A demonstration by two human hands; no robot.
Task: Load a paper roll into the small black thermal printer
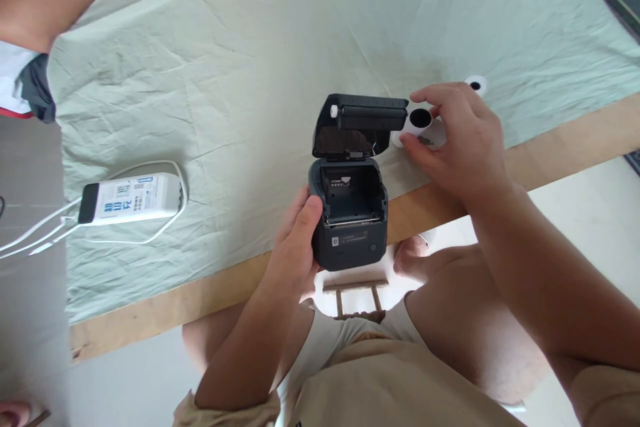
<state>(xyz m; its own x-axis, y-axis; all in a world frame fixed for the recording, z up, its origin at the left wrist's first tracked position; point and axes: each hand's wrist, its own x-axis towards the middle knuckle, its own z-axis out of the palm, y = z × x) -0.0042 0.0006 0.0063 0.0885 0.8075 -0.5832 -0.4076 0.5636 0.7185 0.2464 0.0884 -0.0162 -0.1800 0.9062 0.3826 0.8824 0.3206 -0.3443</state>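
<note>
The left hand (pixel 295 240) clasps the rigid-looking printer (pixel 350 247) by its body; the right hand (pixel 467 137) pinches the light-looking roll (pixel 415 129) by its sides.

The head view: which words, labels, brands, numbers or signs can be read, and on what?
"0", as best I can tell: white square on the front of the dark device; the line beside it is too small.
Inside the device: tiny print, unreadable.
White block: blue characters, apparently Chinese, too blurred to quote; smaller print unreadable.
No brand name is readable.
</note>
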